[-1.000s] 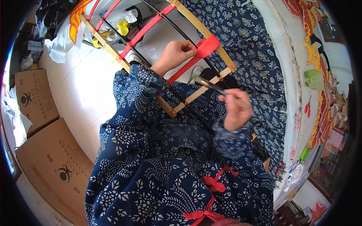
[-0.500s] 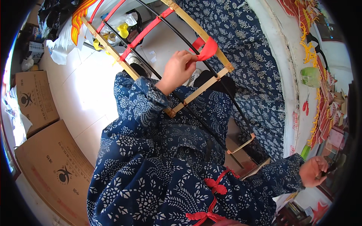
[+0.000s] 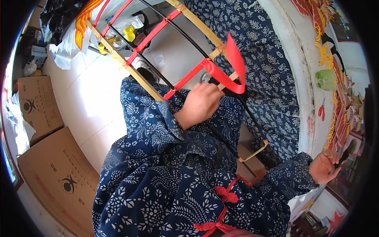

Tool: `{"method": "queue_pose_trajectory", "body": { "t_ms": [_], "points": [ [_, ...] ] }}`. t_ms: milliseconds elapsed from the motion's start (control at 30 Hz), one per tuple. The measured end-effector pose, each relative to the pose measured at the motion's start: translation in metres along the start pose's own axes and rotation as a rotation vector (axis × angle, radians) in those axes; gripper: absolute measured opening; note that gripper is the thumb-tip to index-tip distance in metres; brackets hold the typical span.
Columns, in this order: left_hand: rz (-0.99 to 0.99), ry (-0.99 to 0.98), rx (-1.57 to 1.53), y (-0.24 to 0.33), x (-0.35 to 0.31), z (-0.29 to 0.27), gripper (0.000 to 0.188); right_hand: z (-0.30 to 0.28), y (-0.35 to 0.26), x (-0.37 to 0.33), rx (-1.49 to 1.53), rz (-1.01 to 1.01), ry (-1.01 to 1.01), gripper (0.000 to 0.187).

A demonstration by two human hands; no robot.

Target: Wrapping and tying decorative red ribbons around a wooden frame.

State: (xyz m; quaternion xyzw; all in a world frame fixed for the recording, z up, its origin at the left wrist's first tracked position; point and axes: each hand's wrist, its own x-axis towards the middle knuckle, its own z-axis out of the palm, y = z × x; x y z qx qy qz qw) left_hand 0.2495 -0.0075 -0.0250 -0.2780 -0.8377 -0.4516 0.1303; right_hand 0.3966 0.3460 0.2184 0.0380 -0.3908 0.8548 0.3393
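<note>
A long curved frame of pale bamboo and black rods (image 3: pixel 154 70) lies across my lap, with red strips (image 3: pixel 149 40) along several of its crosspieces. My left hand (image 3: pixel 201 102) is closed over the frame's near crosspiece, and its fingertips are hidden. Just beyond the knuckles, a loose red ribbon (image 3: pixel 238 59) loops over the frame's right side, its pointed end sticking up. My right hand (image 3: pixel 324 166) is held out at the far right, fingers curled toward the thumb around a dark, blurred, elongated thing (image 3: pixel 348 151) whose kind I cannot make out.
Two cardboard boxes (image 3: pixel 59 173) stand on the left. On the right, a white table edge (image 3: pixel 304 98) carries red-handled scissors (image 3: pixel 321 110), a green glass (image 3: pixel 325 80) and red pieces with yellow trim. Patterned blue cloth (image 3: pixel 268 79) hangs below it. A black bag (image 3: pixel 59 19) is at the upper left.
My left hand has let go of the red ribbon and moved down and right to the near crosspiece. The ribbon's end now stands up. My right hand has risen slightly with the dark thing.
</note>
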Motion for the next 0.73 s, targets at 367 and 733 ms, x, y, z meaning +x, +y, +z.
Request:
{"method": "queue_pose_trajectory", "body": {
  "t_ms": [367,733],
  "points": [
    [-0.871,-0.154,-0.371,-0.094,0.033,-0.012,0.034,-0.003,0.031,0.001,-0.083,0.029,-0.022,0.017],
    [-0.377,0.046,-0.323,-0.107,0.028,-0.013,0.024,-0.001,0.068,-0.002,-0.240,0.033,-0.001,0.028]
  ]
}}
